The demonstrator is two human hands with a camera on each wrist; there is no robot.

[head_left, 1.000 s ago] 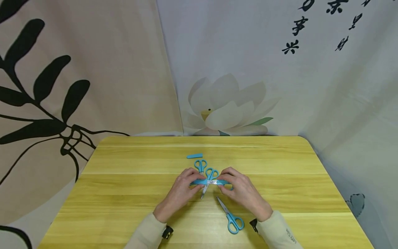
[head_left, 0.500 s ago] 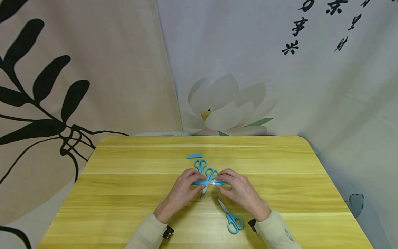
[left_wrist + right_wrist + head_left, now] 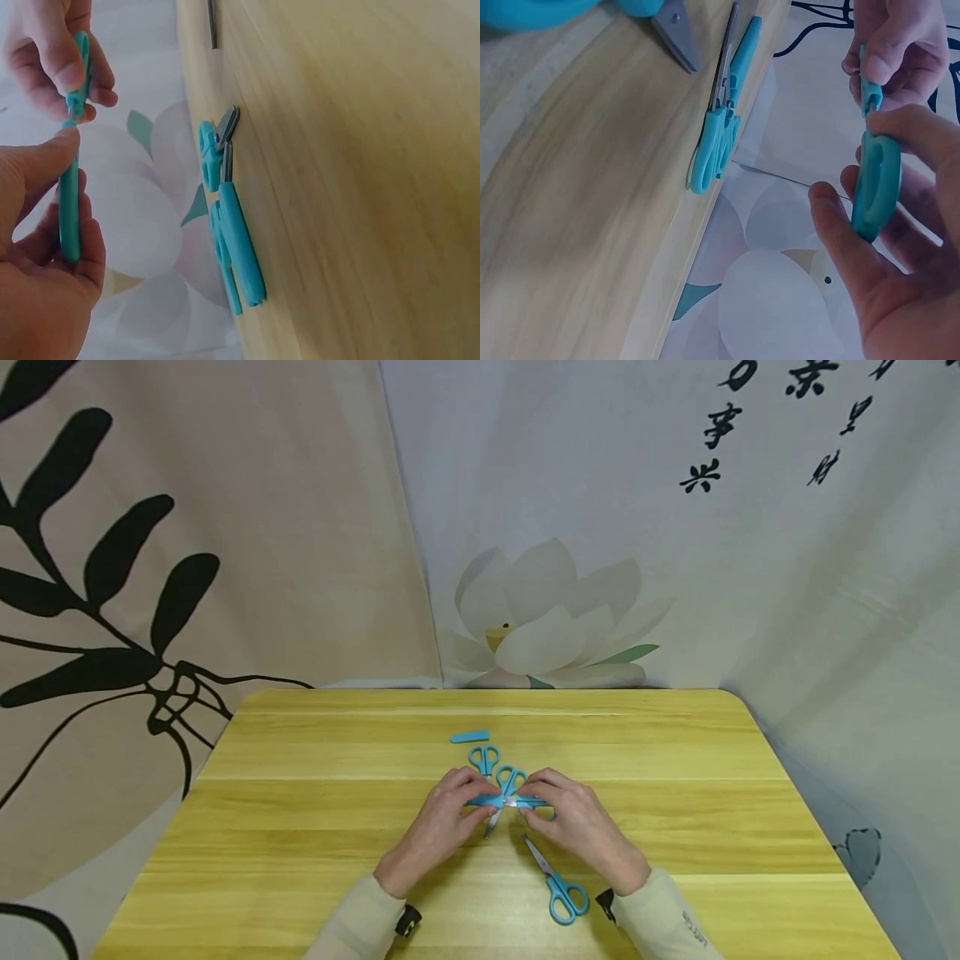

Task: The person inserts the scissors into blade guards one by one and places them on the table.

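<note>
My left hand (image 3: 441, 817) pinches a blue blade cover (image 3: 69, 206) between thumb and fingers. Opposite it, my right hand (image 3: 583, 827) holds a pair of scissors (image 3: 877, 187) by the blue handles. The blades point left into the cover, and only a short stretch of metal shows between the two hands. Both things are held above the table, in line with each other. Beneath and behind them lie a second pair of scissors (image 3: 511, 777) with bare blades and a third pair (image 3: 483, 758), partly hidden by my left hand.
Nearer me, below my right hand, another pair of scissors (image 3: 564, 893) lies with its blades bare. A loose blue cover (image 3: 469, 737) rests at the back of the wooden table (image 3: 300, 860). A printed curtain (image 3: 555, 460) hangs behind the far edge.
My right hand has moved slightly left with the scissors, and less of their blades shows outside the cover. My left hand has shifted very little. The scissors on the table lie as before.
</note>
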